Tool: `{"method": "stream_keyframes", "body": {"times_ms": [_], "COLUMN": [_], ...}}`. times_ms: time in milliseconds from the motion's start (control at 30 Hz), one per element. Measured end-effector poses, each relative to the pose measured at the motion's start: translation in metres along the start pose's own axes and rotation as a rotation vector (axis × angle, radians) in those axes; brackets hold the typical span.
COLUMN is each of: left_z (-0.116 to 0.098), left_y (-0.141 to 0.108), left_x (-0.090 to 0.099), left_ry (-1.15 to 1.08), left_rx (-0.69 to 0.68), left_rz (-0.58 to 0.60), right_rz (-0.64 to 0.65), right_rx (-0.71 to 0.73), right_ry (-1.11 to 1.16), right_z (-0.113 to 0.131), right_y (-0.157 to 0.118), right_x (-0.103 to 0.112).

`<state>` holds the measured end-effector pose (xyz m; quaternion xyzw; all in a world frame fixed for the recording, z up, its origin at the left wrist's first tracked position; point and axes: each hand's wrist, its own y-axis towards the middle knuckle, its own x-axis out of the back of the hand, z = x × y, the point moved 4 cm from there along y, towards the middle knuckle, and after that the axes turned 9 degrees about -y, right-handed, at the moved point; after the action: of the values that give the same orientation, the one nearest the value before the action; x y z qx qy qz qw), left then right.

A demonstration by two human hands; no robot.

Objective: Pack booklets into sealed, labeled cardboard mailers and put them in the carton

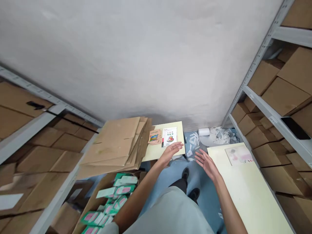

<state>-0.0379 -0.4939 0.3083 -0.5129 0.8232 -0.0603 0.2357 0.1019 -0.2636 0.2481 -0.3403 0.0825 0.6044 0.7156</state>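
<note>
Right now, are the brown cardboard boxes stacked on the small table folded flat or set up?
Folded flat: the brown cardboard boxes lie as thin sheets in a fanned pile.

We identify this location as a stockroom or packing area. Metal shelving (pixel 265 110) on both sides holds brown cartons (pixel 285 94); flattened cardboard (pixel 117 143) is stacked on a small table (pixel 156 152); an open box (pixel 95 201) contains green-and-pink packets (pixel 122 190).

A pale yellow worktop (pixel 156 152) against the wall carries a stack of flattened cardboard (pixel 117 143) and two printed cards (pixel 162 137) side by side — a second worktop (pixel 248 191) bears one sheet (pixel 239 154). Paper scraps (pixel 214 136) litter the blue floor (pixel 168 177).
</note>
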Motion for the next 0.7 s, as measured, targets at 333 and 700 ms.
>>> {"method": "stream_keyframes", "body": {"times_ms": [333, 700], "left_z": [0.0, 0.008], "left_y": [-0.102, -0.158], "left_x": [0.157, 0.369], "left_ry": [-0.181, -0.626], "left_rx": [-0.067, -0.197], "left_rz": [-0.323, -0.651], "right_rz": [0.3, 0.272], "right_rx": [-0.146, -0.199], "right_ry": [-0.198, -0.53], "right_z": [-0.07, -0.176], "right_y": [0.017, 0.131], "right_x": [-0.155, -0.356]}}
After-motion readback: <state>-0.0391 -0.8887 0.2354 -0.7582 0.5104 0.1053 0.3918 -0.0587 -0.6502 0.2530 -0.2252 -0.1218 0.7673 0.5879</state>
